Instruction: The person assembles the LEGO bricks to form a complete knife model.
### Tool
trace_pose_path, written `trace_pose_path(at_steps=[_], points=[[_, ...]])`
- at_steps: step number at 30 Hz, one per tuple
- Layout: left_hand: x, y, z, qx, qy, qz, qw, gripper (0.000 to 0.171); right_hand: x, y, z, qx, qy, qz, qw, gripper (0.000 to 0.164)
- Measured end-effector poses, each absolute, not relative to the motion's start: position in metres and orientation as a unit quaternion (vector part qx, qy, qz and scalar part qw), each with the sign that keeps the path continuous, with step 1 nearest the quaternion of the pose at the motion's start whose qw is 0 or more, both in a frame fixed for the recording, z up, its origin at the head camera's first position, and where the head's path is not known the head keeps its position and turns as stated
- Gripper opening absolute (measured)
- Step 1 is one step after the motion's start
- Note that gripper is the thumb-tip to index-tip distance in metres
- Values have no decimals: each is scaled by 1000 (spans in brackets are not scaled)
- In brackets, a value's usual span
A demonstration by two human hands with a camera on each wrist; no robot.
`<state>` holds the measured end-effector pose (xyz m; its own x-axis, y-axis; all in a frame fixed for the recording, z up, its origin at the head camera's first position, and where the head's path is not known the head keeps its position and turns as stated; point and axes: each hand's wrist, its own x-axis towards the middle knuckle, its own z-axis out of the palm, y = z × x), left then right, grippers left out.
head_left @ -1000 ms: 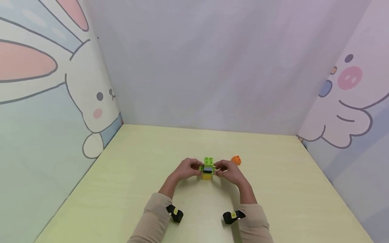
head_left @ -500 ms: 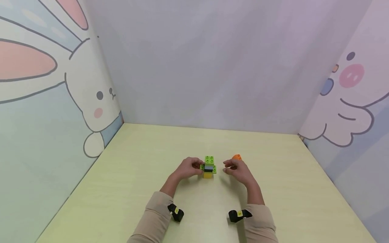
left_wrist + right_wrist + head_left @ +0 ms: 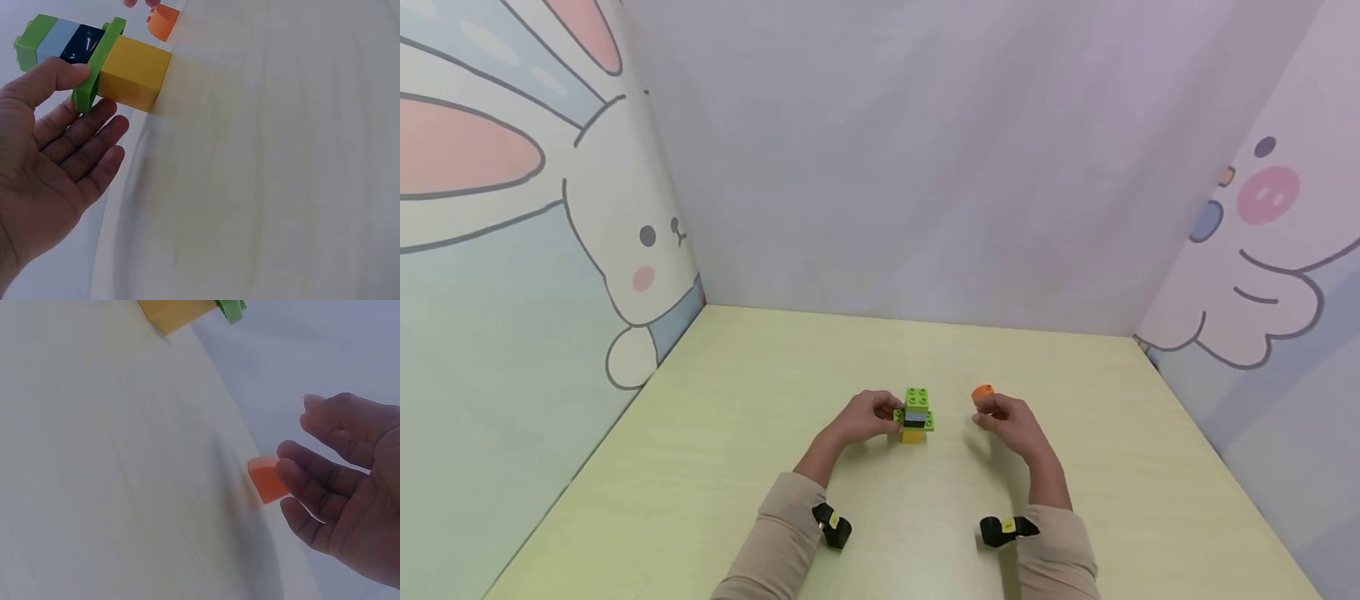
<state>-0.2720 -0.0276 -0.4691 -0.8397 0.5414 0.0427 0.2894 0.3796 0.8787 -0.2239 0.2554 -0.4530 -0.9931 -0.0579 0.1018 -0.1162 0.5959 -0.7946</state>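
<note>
A stack of toy building bricks [image 3: 916, 415] stands upright on the table. In the left wrist view it has a yellow brick [image 3: 134, 72] at the bottom, then a wide green plate [image 3: 94, 81], a black, a light blue and a green brick [image 3: 34, 40]. My left hand [image 3: 867, 415] pinches the plate's left end, thumb on one face and fingers on the other. Right of the stack, my right hand [image 3: 1009, 423] holds nothing, its fingers loosely bent. Just beyond those fingertips lies an orange curved brick [image 3: 267, 480], partly covered by them in the right wrist view.
The pale wooden table [image 3: 737, 467] meets a plain grey back wall [image 3: 895, 167]. Side panels carry a cartoon rabbit [image 3: 640, 217] at left and a pink-cheeked animal [image 3: 1270, 250] at right.
My right hand has let go of the stack's right side and moved right, close to the orange brick. The left hand has kept its hold on the plate.
</note>
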Motion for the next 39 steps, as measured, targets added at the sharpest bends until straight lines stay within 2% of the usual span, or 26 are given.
trace_pose_path(at_steps=[16,19,23,29,39], points=[[-276,-29,-469,254,812,507,136,27,-232,284,-457,7,-905,422,53,31],[-265,-31,-453,258,807,512,141,27,-239,288,-459,7,-902,429,52,33],[-263,-31,-450,260,803,515,148,28,-248,294,-462,9,-898,438,41,38],[-276,-30,-471,255,805,515,145,28,-257,296,-461,30,-896,443,18,44],[-275,-29,-471,257,805,513,147,29,-270,300,-464,52,-902,428,-21,52]])
